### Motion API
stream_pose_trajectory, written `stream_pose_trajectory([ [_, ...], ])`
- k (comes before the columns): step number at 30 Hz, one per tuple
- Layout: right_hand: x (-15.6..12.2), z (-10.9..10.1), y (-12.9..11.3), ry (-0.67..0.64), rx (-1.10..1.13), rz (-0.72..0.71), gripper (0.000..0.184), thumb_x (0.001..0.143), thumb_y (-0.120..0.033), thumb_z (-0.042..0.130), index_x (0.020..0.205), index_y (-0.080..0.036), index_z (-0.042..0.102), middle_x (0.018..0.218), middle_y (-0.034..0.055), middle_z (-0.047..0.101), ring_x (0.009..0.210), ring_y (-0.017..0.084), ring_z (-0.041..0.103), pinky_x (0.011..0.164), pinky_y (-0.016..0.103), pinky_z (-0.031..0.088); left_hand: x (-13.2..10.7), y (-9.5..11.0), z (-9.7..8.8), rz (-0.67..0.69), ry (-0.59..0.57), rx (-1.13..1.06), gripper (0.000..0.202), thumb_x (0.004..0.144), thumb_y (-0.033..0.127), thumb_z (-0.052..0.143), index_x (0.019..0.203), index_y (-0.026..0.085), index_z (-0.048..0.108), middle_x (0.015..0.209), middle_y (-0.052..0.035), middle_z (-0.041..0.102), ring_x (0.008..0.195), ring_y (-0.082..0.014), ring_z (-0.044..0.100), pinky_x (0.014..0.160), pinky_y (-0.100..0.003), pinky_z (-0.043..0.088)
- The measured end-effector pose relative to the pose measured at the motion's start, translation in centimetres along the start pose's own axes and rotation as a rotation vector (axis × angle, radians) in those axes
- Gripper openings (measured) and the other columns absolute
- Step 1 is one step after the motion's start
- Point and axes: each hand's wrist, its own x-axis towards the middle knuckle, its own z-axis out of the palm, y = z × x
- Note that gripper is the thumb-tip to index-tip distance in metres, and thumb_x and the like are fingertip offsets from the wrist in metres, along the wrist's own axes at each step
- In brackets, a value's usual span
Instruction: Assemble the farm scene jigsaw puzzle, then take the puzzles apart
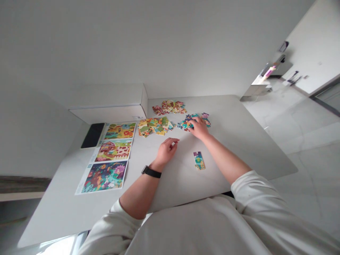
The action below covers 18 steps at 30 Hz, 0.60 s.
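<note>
My right hand (199, 128) reaches over a pile of blue, teal and purple jigsaw pieces (183, 124), its fingers spread and touching the pieces. I see no piece gripped in it. Just left of centre, my left hand (167, 150) rests on the table, fingers loosely curled, with nothing visible in them. It wears a black watch (151, 171) at the wrist. Between my forearms lies a short strip of joined jigsaw pieces (199, 160), purple at the top, teal and yellow below. A pile of yellow and green jigsaw pieces (154, 126) lies beyond my left hand.
Another pile of red and green pieces (171, 107) lies near the wall. Three printed pictures (114, 150) lie in a column at left, beside a dark phone-like slab (92, 135). A white box (111, 111) stands behind them. The table's right edge (265, 140) borders open floor.
</note>
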Motion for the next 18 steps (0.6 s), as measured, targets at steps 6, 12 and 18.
stream_pose_trajectory([
  [6,1.8,-0.1,0.0,-0.067,-0.038,0.032,0.049,0.089,-0.03,0.08,0.138,-0.026,0.075,0.154,0.0169,0.057,0.141,0.042,0.052,0.118,0.058,0.043,0.1,0.0,0.0,0.003,-0.008,0.004,0.025,0.101,0.018,0.059,0.117,0.021,0.077,0.104,-0.0052,0.076,0.069,-0.0115,0.06,0.069,-0.025,0.054],
  [12,1.7,-1.0,0.1,-0.054,-0.072,-0.019,0.046,0.089,-0.028,0.076,0.135,-0.023,0.075,0.15,0.0161,0.061,0.138,0.041,0.053,0.118,0.055,0.042,0.1,-0.3,0.1,-0.008,-0.001,-0.009,0.026,0.099,0.018,0.06,0.118,0.021,0.078,0.104,-0.0054,0.076,0.07,-0.0115,0.059,0.069,-0.025,0.053],
  [18,-0.5,-2.1,-0.3,0.021,-0.025,-0.047,0.031,0.094,-0.018,0.063,0.122,-0.021,0.077,0.131,0.0167,0.072,0.126,0.038,0.059,0.113,0.052,0.042,0.0,-0.3,0.3,0.011,-0.049,0.01,0.036,0.092,0.01,0.057,0.119,0.021,0.078,0.107,-0.0061,0.076,0.071,-0.0122,0.061,0.071,-0.026,0.053],
])
